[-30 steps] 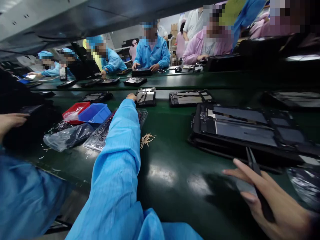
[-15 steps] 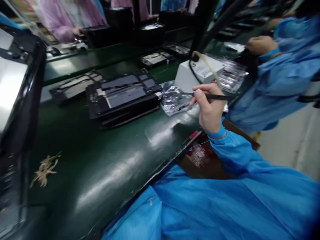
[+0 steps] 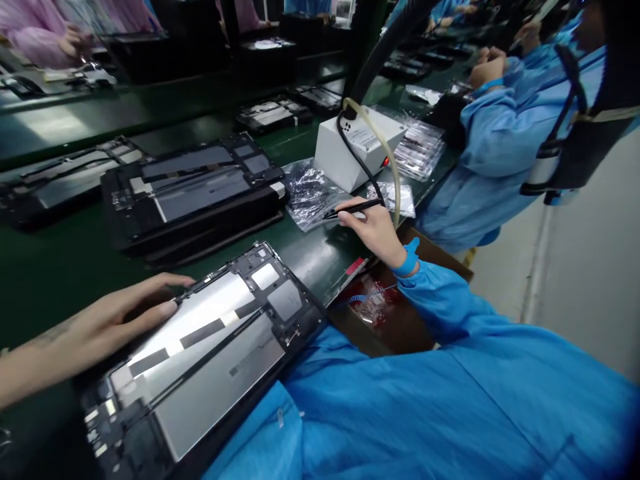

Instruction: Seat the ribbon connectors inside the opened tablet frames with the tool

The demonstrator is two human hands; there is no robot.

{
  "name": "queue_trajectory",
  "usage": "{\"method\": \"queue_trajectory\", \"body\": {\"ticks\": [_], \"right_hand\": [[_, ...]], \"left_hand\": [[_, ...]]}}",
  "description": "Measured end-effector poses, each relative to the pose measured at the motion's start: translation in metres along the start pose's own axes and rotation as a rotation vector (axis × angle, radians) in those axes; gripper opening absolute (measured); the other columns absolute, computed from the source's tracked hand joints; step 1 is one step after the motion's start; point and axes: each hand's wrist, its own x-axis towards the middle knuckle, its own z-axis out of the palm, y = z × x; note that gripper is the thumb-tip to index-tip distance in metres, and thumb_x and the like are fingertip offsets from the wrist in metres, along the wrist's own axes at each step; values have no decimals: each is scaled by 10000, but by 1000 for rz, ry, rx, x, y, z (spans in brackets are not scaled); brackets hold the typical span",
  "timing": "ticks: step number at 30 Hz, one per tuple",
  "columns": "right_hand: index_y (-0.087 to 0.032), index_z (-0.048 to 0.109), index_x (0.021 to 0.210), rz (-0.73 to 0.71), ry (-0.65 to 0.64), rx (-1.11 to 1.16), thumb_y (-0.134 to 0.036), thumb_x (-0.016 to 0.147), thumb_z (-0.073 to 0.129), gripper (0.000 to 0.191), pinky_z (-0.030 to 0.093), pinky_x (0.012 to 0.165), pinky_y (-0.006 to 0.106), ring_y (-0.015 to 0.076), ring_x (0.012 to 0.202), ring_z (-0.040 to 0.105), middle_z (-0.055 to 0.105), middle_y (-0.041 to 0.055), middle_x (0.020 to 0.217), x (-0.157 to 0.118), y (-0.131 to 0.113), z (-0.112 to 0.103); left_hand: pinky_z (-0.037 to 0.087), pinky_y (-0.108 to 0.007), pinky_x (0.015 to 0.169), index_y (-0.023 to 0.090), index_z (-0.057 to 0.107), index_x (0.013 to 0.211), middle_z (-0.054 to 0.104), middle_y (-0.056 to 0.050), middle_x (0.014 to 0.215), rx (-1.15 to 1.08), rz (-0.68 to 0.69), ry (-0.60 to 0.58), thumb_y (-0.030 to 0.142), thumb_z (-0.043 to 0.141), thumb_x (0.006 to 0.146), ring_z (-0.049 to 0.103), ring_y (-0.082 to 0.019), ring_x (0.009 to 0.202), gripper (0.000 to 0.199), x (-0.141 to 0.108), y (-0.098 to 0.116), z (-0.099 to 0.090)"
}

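Observation:
An opened tablet (image 3: 220, 373), its silver inside facing up, lies tilted across the table's near edge in front of me. From the left, my left hand (image 3: 135, 310) grips its far left edge, thumb near the top face and fingers curled over the side. My right hand (image 3: 373, 230) is closed in a pen hold round slim black tweezers (image 3: 357, 207). Their tip is over a crumpled clear plastic bag (image 3: 310, 193). Beyond the tablet stands a stack of black tablets (image 3: 200, 187).
A white box (image 3: 355, 147) with a hose and cable stands behind my right hand. Silver packets (image 3: 395, 197) lie beside it. At the left is another opened tablet (image 3: 75, 173). A co-worker's blue sleeve (image 3: 480, 133) is at the right. A brown carton (image 3: 400, 333) sits below the table edge.
The tablet, upright at the far left before, now lies in front of me. My left hand has come into view on it. My right hand still holds the tweezers, and the view has shifted.

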Motion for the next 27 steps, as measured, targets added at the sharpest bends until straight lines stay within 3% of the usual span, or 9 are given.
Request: {"method": "queue_trajectory", "body": {"ticks": [2, 4, 11, 16, 27], "right_hand": [[-178, 735, 997, 12, -4, 46, -514, 892, 680, 357, 638, 733, 312, 160, 820, 689, 716, 50, 1021, 4, 2, 4], [-171, 734, 981, 28, -4, 76, -540, 873, 692, 386, 644, 684, 286, 152, 802, 681, 707, 47, 1004, 8, 3, 7], [-177, 728, 979, 36, 34, 75, -660, 849, 642, 507, 653, 644, 253, 145, 815, 659, 689, 49, 994, 13, 6, 10], [-168, 715, 986, 52, 61, 52, -609, 853, 674, 463, 652, 664, 245, 140, 803, 671, 689, 45, 964, 8, 5, 4], [-154, 722, 1007, 69, -33, 51, -524, 874, 683, 395, 643, 715, 201, 125, 859, 677, 689, 37, 1011, 6, 2, -1]], "left_hand": [[644, -512, 672, 616, 694, 1091, 751, 62, 1068, 227, 52, -48, 644, 607, 773, 744, -356, 948, 331, 2, -8, 4], [645, -504, 721, 643, 672, 1096, 738, 65, 1070, 309, 95, -60, 654, 572, 783, 744, -340, 943, 329, 1, -14, 5], [644, -499, 696, 655, 679, 1078, 745, 66, 1014, 268, 96, -18, 640, 590, 755, 744, -352, 879, 335, -5, -12, 6], [643, -496, 697, 645, 687, 1066, 744, 61, 1015, 261, 97, -29, 644, 592, 763, 743, -346, 875, 317, -5, -11, 7], [648, -455, 665, 653, 611, 1149, 721, 64, 1046, 326, 164, -35, 641, 479, 845, 742, -308, 873, 332, -8, -23, 7]]}}
